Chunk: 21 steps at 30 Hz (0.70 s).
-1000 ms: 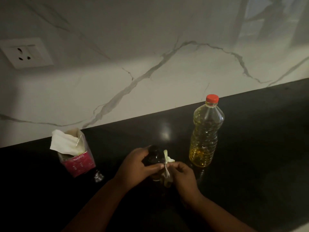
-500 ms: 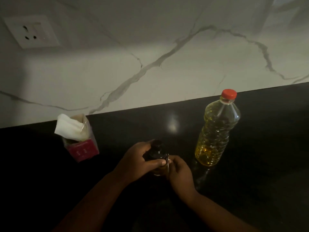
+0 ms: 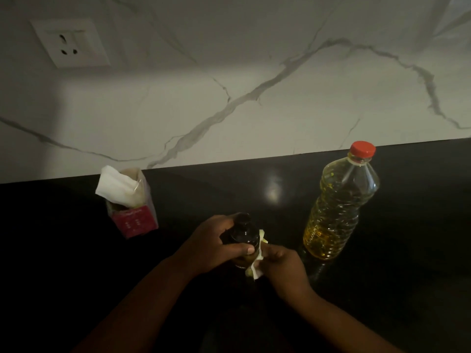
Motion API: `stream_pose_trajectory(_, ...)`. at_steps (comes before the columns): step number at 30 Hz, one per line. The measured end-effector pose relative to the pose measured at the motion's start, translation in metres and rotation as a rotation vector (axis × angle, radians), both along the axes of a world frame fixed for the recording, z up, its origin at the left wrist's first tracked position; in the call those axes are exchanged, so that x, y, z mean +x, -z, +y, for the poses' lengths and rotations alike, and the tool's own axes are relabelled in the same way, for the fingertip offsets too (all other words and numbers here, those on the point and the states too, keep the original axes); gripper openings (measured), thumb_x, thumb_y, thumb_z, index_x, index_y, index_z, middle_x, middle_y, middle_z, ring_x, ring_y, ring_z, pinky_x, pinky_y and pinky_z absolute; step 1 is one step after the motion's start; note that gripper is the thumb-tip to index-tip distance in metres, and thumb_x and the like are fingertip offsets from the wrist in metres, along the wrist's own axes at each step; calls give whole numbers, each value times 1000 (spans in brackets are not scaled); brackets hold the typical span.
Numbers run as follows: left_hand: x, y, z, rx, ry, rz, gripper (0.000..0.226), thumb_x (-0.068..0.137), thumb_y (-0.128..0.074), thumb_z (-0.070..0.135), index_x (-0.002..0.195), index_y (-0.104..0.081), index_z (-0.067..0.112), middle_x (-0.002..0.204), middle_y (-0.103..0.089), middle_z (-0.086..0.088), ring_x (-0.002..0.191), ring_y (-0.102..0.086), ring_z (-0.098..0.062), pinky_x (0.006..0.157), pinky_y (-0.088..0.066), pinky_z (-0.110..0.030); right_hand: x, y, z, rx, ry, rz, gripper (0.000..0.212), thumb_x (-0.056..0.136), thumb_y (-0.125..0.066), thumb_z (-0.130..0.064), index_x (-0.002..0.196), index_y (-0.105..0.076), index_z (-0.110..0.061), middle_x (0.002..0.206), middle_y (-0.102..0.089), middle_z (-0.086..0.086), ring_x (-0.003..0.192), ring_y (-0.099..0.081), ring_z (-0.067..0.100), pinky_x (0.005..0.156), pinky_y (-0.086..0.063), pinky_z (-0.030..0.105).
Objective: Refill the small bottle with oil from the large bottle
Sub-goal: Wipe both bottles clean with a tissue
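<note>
A small dark bottle (image 3: 243,231) with a dark cap stands on the black counter (image 3: 407,250). My left hand (image 3: 211,245) is wrapped around its body, thumb across the front. My right hand (image 3: 283,263) presses a crumpled white tissue (image 3: 256,268) against the bottle's right side. To the right stands the large clear oil bottle (image 3: 336,207), upright, red cap on, holding yellow oil. It is apart from both hands.
A pink tissue box (image 3: 133,217) with a white tissue sticking out stands at the left near the white marble wall (image 3: 229,85). A wall socket (image 3: 70,43) sits at the upper left.
The view has drifted and closed in. My right hand's tissue shows again, now lower along the small bottle's side. My left hand keeps its hold.
</note>
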<state>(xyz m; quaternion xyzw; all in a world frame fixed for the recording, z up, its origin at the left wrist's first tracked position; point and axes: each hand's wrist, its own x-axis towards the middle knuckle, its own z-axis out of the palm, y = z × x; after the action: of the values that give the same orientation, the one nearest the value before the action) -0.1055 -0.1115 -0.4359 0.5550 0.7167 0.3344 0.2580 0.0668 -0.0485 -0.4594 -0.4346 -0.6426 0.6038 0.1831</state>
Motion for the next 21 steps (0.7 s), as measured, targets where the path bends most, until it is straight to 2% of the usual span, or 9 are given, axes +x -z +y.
stream_pose_trajectory(3,-4,-1,1,-35,6,-19,68,72,-84,35,133,-55,36,121,-58,13,112,-58,-3,99,-49,-28,-3,-15,11,18,54,14,29,82,-64,5,89,-71,-22,85,-72,-3,76,-68,2,63,-52,12)
stream_pose_trajectory(6,-8,-3,1,-65,34,-25,63,71,-84,36,129,-58,36,119,-59,13,110,-58,-3,98,-50,-30,-4,-27,14,46,91,133,29,82,-64,6,104,-71,-13,95,-73,0,84,-68,4,67,-53,12)
stream_pose_trajectory(8,-9,-6,1,-78,54,-51,59,73,-84,32,126,-60,34,115,-61,14,108,-59,-3,97,-50,-30,-5,-27,10,104,110,150,32,83,-66,3,110,-69,-14,100,-70,-3,89,-65,1,68,-51,8)
stream_pose_trajectory(11,-11,-9,1,-90,62,-145,57,73,-84,24,124,-61,37,116,-64,12,109,-62,-3,99,-51,-31,-4,-7,0,174,96,52,31,87,-64,-3,113,-66,-20,98,-67,-11,90,-64,-1,70,-48,6)
stream_pose_trajectory(14,-12,-8,0,-124,83,-191,62,75,-82,22,123,-55,49,127,-61,12,117,-58,-3,106,-47,-34,-3,14,-6,86,9,-86,27,88,-62,-6,107,-66,-25,96,-67,-8,90,-66,5,72,-51,14)
stream_pose_trajectory(16,-11,-7,-2,-148,97,-157,67,75,-81,30,128,-49,54,145,-43,16,137,-37,-2,115,-33,-36,-6,12,-1,68,10,-102,27,87,-62,-3,100,-69,-26,94,-71,-5,85,-67,5,70,-53,16)
stream_pose_trajectory(18,-7,-5,-1,-117,73,-102,72,67,-81,47,130,-47,53,149,-33,18,145,-17,-4,117,-21,-33,-9,1,6,80,40,-25,30,86,-60,3,97,-73,-22,93,-74,-2,83,-70,6,70,-56,19)
stream_pose_trajectory(19,-4,-4,0,-72,34,-71,75,60,-79,58,128,-48,53,146,-35,21,145,-20,-7,116,-23,-31,-10,-5,10,92,49,30,30,86,-59,4,101,-73,-18,95,-74,0,85,-70,8,73,-58,21)
stream_pose_trajectory(21,5,1,1,17,-71,-29,75,52,-74,70,121,-50,53,127,-44,22,131,-40,-12,109,-37,-29,-11,-14,15,180,48,94,30,88,-60,0,113,-70,-13,104,-73,4,92,-70,12,81,-58,29)
